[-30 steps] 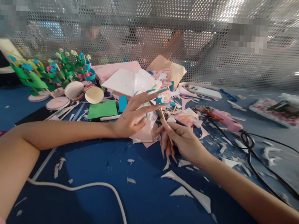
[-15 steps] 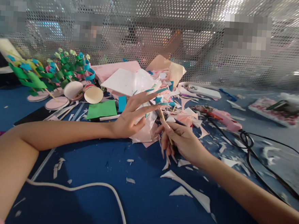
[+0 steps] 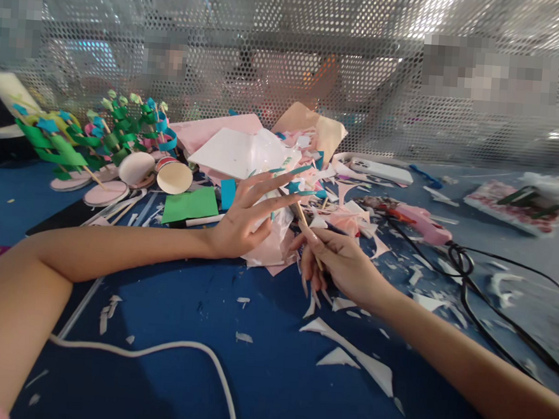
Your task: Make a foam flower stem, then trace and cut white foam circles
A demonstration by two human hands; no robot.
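Across the blue tabletop (image 3: 167, 316), a heap of paper offcuts (image 3: 348, 222) lies behind the work, and anything dropped could get lost there. The left forearm (image 3: 138, 244) reaches in from the side, its left hand (image 3: 240, 223) extended with fingers spread. The right hand (image 3: 341, 255) pinches a wooden stick (image 3: 302, 216) slanting up and away; a slack pinch could let it roll. Near its upper end, long teal nails (image 3: 301, 170) flank a small blue star (image 3: 293, 187); a careless brush might crease it, though whether they touch cannot be told.
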